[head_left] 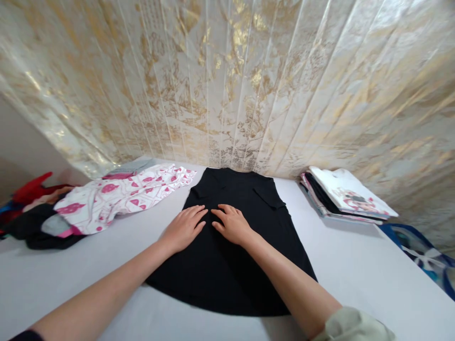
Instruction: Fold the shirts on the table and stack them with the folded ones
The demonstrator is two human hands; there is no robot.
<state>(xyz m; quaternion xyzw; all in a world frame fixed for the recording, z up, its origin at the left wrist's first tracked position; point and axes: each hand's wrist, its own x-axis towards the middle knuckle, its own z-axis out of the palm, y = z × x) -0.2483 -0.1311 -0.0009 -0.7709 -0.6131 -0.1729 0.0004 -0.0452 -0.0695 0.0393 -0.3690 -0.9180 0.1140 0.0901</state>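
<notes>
A black short-sleeved T-shirt (234,274) is spread out on the white table, its neckline at the far edge and its curved hem towards me. Both short sleeves lie folded inward over the body. My left hand (185,227) rests flat on the left middle of the shirt, fingers stretched out. Close beside it, near the shirt's centre, lies my right hand (232,224), palm down with the fingers spread. Neither hand grips the cloth. My forearms cover part of the shirt's lower half.
White-and-pink printed clothing (117,196) lies loosely on the left, beside a heap of black and red clothes (35,194). A stack of folded clothes (350,194) sits at the back right. Beyond the right table edge is a blue bag (419,251). A gold-patterned curtain (227,85) hangs behind.
</notes>
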